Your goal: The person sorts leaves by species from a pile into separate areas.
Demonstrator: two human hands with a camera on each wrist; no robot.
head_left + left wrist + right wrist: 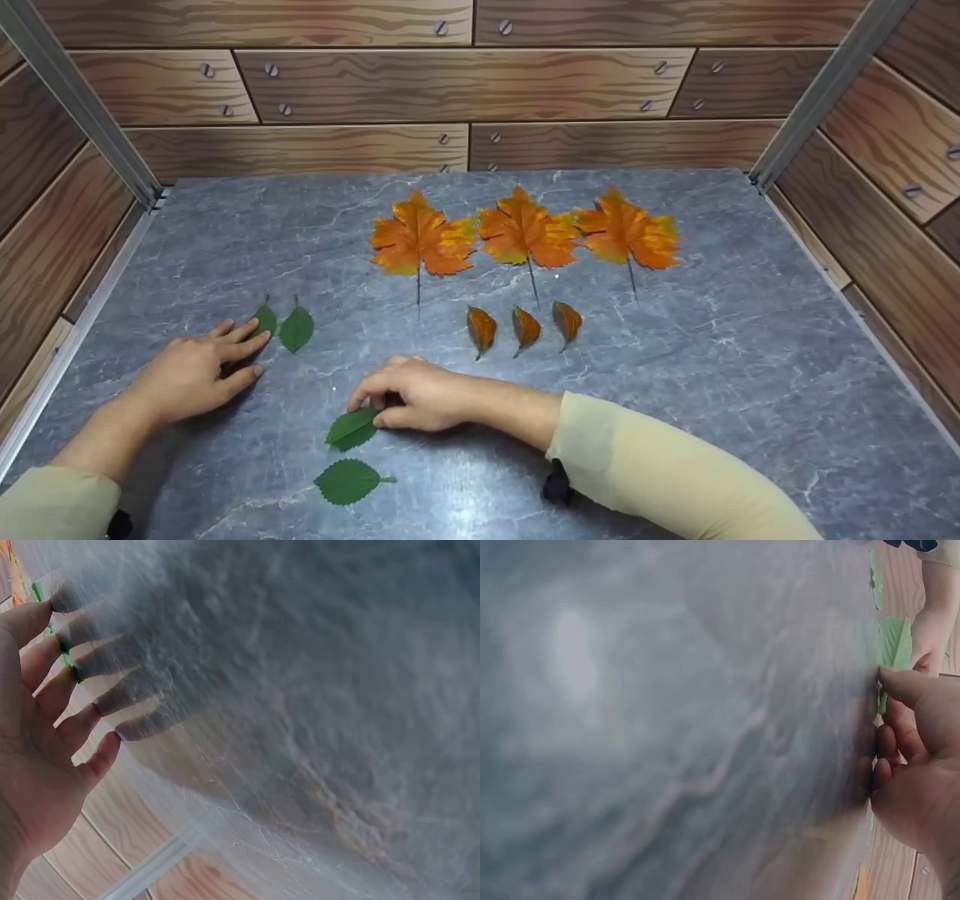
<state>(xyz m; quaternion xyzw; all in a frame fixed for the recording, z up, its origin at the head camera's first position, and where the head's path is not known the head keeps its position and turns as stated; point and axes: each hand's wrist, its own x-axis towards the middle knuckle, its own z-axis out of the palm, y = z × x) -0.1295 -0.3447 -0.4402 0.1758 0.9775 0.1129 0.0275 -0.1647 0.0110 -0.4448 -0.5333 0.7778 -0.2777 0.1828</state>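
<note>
My left hand (199,375) lies at the left of the table with fingers spread, the fingertips resting on a green leaf (263,318) that they partly cover. Just right of it lies another green leaf (296,328), its stem pointing away from me. With thumb and fingers my right hand (421,394) pinches the right end of a third green leaf (351,430); that leaf also shows between the fingers in the right wrist view (895,643). Nearer to me is one more serrated green leaf (347,481), stem to the right, untouched.
Three orange maple leaves, the left (420,241), middle (526,234) and right (628,234), form a row at the back of the grey marbled table (750,375). Below them lie three small curled brown-orange leaves (481,330). Wood-patterned walls (465,84) surround the table.
</note>
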